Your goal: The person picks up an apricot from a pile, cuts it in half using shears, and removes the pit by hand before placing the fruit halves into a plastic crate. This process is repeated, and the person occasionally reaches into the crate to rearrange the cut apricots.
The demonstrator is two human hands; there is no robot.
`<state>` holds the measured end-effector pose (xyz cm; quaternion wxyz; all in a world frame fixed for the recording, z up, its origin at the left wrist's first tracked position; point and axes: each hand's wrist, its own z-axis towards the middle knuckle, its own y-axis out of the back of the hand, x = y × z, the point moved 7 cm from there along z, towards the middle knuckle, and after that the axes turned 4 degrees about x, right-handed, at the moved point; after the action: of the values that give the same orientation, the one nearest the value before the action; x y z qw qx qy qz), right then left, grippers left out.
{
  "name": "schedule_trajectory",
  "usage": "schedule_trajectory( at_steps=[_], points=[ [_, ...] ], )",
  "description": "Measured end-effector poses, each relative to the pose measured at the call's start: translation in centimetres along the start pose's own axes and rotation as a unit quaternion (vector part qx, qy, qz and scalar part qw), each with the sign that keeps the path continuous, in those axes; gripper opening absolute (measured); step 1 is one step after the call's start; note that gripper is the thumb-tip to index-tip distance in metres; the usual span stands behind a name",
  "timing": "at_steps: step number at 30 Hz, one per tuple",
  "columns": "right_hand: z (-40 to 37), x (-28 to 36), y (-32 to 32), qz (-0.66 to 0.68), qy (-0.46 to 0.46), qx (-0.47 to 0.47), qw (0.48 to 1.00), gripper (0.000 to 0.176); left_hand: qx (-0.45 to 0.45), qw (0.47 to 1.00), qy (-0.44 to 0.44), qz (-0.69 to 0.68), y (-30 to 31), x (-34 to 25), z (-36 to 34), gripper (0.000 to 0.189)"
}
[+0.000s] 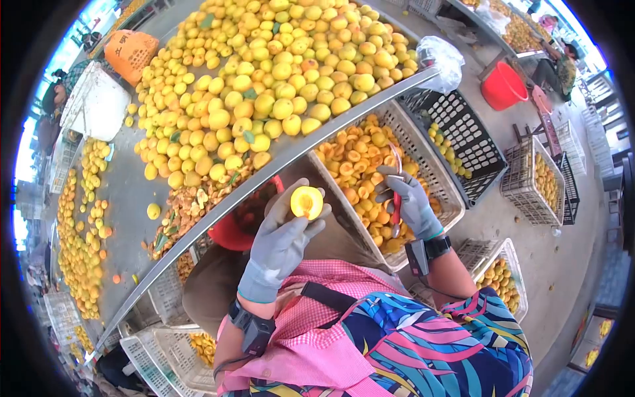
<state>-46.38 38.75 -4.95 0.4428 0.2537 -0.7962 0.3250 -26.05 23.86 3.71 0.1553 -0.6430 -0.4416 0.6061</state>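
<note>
My left hand (pixel 279 231), in a grey glove, has its fingers closed around a cut apricot (pixel 307 202), its pale yellow inner face turned up. My right hand (pixel 414 204), gloved the same way, grips a red-handled pitting tool (pixel 397 206) with a curved metal end pointing away from me. Beneath the right hand stands a pale plastic crate (pixel 452 182) full of apricot halves (pixel 357 155). Beyond the left hand, whole apricots (pixel 264 102) are heaped on a metal table (pixel 132 198). Scraps and pits (pixel 192 210) lie near its edge.
The table's raised metal edge (pixel 278 155) runs diagonally before me. Below it is a red bucket (pixel 231 231). A black crate (pixel 473 145) adjoins the pale one. Further right are a red tub (pixel 504 86), a filled crate (pixel 529 175) and a seated person (pixel 565 71).
</note>
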Motion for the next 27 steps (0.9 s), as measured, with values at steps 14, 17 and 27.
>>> schedule_trajectory(
  at_steps=[14,17,27],
  points=[
    [-1.6,1.9,-14.7,0.146,-0.061,0.314,0.936,0.042,-0.056,0.853,-0.110,0.507,1.1,-2.9,-0.2,0.065],
    [-1.4,2.3,-15.1,0.150,-0.066,0.300,0.940,0.043,-0.053,0.925,-0.075,0.369,0.6,-3.4,-0.9,0.065],
    [1.3,7.6,-3.2,-0.503,0.038,0.011,0.864,0.046,-0.084,0.990,-0.108,-0.045,8.8,-2.1,-3.4,0.043]
  ],
)
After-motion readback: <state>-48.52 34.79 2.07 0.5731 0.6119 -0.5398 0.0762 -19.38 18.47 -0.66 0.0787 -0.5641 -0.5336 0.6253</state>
